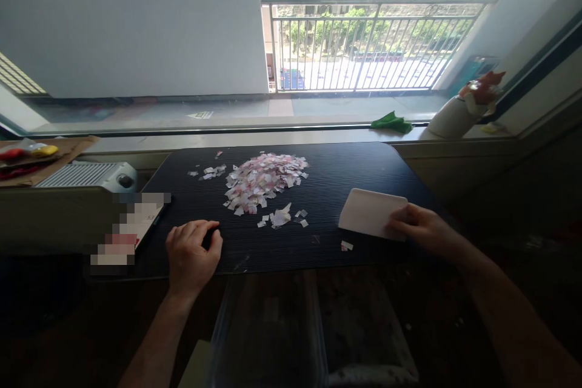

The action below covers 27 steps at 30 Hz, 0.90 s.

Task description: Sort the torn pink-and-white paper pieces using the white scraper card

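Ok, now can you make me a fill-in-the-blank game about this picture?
1. Of the person's left hand and right hand, only the ____ one holds the flat, white, rectangular card.
2. The wood-grained tabletop under the big pile of small, pink-and-white pieces is coloured ____.
3. On the pale windowsill, the crumpled thing left of the white-and-orange figurine is coloured ____.

Missing words: right; black; green.

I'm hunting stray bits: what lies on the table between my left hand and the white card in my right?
In the head view, a few loose paper scraps lie between your left hand and the white card.
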### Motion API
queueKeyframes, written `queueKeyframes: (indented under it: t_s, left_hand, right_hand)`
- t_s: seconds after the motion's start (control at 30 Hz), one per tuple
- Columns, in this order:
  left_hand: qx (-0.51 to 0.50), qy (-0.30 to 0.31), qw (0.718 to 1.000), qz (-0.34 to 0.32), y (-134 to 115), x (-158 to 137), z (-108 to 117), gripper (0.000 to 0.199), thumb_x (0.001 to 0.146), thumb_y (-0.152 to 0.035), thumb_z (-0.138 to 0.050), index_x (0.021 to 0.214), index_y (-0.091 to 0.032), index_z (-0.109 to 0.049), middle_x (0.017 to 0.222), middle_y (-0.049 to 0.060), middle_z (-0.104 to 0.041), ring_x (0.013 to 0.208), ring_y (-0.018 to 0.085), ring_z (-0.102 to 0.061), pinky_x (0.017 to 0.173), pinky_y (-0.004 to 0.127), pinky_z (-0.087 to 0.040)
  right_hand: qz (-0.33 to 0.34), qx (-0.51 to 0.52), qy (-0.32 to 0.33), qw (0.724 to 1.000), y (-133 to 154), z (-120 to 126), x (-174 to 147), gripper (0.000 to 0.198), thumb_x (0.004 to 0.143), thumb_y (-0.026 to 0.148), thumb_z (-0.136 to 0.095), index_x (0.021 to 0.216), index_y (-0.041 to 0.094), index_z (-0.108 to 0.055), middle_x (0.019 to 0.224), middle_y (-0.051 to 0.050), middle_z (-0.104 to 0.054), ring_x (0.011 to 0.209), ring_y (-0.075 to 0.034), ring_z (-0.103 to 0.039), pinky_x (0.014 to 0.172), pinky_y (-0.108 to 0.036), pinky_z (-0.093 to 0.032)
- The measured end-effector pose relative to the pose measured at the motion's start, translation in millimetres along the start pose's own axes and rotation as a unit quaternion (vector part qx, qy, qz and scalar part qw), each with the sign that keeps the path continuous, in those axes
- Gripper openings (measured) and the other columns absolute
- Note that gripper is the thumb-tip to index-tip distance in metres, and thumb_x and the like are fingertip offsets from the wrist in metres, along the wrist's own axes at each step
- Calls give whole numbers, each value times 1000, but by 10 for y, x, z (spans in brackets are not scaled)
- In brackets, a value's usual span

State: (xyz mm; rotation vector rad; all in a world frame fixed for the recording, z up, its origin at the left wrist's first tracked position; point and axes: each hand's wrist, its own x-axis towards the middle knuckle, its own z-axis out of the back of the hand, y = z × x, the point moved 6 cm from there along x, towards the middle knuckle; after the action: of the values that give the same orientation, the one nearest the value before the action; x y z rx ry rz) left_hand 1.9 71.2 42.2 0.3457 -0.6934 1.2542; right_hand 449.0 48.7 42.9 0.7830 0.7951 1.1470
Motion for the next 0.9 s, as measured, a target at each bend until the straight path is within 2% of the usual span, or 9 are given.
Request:
queueKeyframes:
  t_s: [0.33,0.6,0.9]
  left_hand:
    - [-1,8,1000,11,0,10,-5,19,84,-26,-48,86,-19,-66,87,9,-69,83,28,-61,84,45,-42]
    - [7,-2,1000,1,-5,5,1,18,84,-25,-49,86,-19,-66,87,9,-69,83,26,-62,84,43,-42]
    - [-1,6,1000,13,-1,11,7,17,83,-26,-49,86,-20,-65,87,9,-69,83,27,-61,85,44,-42]
  right_hand:
    - [-21,8,46,999,51,-143,-284,22,60,37,-72,66,19,-63,63,1,-64,63,-18,-61,60,-30,-49]
    - [-61,45,92,993,57,-213,-372,28,56,39,-75,69,18,-62,67,1,-66,65,-18,-62,59,-28,-49]
    - [-66,26,113,991,-31,-131,-454,29,60,44,-74,71,19,-62,69,1,-65,66,-18,-62,59,-28,-50]
